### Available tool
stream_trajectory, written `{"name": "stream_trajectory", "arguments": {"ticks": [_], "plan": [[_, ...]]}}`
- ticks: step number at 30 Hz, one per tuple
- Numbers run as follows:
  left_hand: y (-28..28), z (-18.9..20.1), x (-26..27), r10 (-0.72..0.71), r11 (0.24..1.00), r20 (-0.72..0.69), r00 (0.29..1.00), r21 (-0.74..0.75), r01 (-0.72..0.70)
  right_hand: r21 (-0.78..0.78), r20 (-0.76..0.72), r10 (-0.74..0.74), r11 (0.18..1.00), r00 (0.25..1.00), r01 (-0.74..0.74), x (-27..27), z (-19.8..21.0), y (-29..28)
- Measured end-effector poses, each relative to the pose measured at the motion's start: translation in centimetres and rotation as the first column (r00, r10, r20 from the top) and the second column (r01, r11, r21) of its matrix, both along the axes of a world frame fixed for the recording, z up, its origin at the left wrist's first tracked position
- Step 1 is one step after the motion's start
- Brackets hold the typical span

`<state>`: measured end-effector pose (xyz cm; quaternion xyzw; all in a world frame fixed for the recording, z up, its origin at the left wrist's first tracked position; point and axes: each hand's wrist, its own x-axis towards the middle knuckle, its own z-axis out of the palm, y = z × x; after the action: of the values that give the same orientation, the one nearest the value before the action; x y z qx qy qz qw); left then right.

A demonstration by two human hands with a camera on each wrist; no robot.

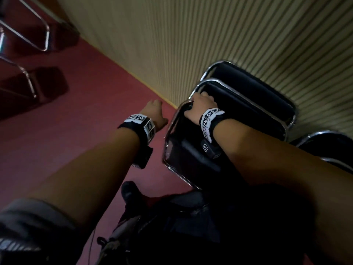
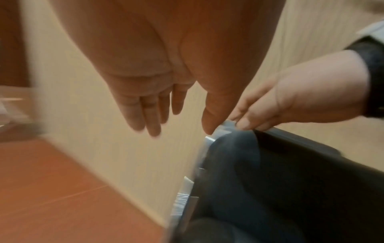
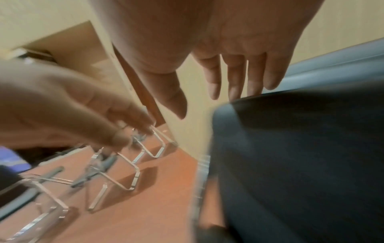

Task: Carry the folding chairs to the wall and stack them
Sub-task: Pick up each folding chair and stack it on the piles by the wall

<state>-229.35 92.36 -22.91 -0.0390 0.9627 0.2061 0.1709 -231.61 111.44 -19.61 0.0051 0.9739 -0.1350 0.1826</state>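
Observation:
Several folded black chairs with chrome frames lean in a stack against the ribbed beige wall (image 1: 191, 35). The nearest chair (image 1: 191, 155) stands upright in front of the two chairs behind it (image 1: 248, 88). My right hand (image 1: 198, 100) rests on its top rail, and in the right wrist view that hand (image 3: 207, 106) has its fingers straight, their tips at the upper edge of the black back (image 3: 301, 164). My left hand (image 1: 155, 107) hovers just left of the chair and holds nothing. Seen from the left wrist, it (image 2: 180, 126) is spread, thumb tip beside the chrome corner (image 2: 216, 136).
Red floor (image 1: 76, 131) runs along the wall to the left. Unfolded chairs with chrome legs (image 3: 124, 172) stand on it at the left, also at the head view's top left (image 1: 38, 35). Another folded chair (image 1: 328, 148) leans at the right. My shoe (image 1: 129, 190) is below.

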Motion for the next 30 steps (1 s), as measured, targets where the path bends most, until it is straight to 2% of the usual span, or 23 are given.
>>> {"name": "stream_trajectory", "arguments": {"ticks": [4, 6, 9, 12, 16, 18, 22, 26, 30], "plan": [[-8.3, 0.1, 1.4, 0.133, 0.99, 0.03, 0.991, 0.032, -0.134, -0.066, 0.0, 0.119, 0.991, 0.993, -0.119, 0.0, 1.0, -8.5], [-11.9, 0.7, 1.6, 0.174, 0.983, 0.039, 0.984, 0.055, -0.176, -0.104, 0.033, 0.133, 0.986, 0.991, -0.129, 0.0, 1.5, -12.7], [-18.7, 1.4, 2.0, 0.21, 0.972, 0.058, 0.976, 0.096, -0.214, -0.149, 0.101, 0.159, 0.979, 0.982, -0.143, 0.0, 2.9, -20.4], [-25.6, 2.0, 2.5, 0.203, 0.97, 0.067, 0.977, 0.12, -0.21, -0.1, 0.138, 0.229, 0.971, 0.964, -0.216, -0.2, 3.9, -27.9], [-35.3, 4.3, 3.5, 0.207, 0.973, 0.049, 0.977, 0.097, -0.211, -0.1, 0.134, 0.301, 0.952, 0.944, -0.29, -0.3, 5.7, -38.1], [-41.0, 5.9, 4.8, 0.263, 0.959, 0.037, 0.964, 0.102, -0.265, -0.118, 0.129, 0.338, 0.939, 0.932, -0.324, 0.0, 7.0, -44.0], [-48.8, 8.4, 7.2, 0.339, 0.928, 0.046, 0.94, 0.151, -0.342, -0.154, 0.138, 0.415, 0.906, 0.899, -0.394, -0.2, 9.0, -52.3], [-56.5, 9.1, 11.2, 0.485, 0.857, 0.036, 0.874, 0.179, -0.483, -0.158, 0.106, 0.547, 0.834, 0.831, -0.529, 0.6, 9.5, -61.9], [-63.0, 8.3, 16.2, 0.65, 0.719, 0.091, 0.755, 0.248, -0.649, -0.151, 0.092, 0.702, 0.711, 0.706, -0.687, 3.3, 8.0, -71.4]]}}
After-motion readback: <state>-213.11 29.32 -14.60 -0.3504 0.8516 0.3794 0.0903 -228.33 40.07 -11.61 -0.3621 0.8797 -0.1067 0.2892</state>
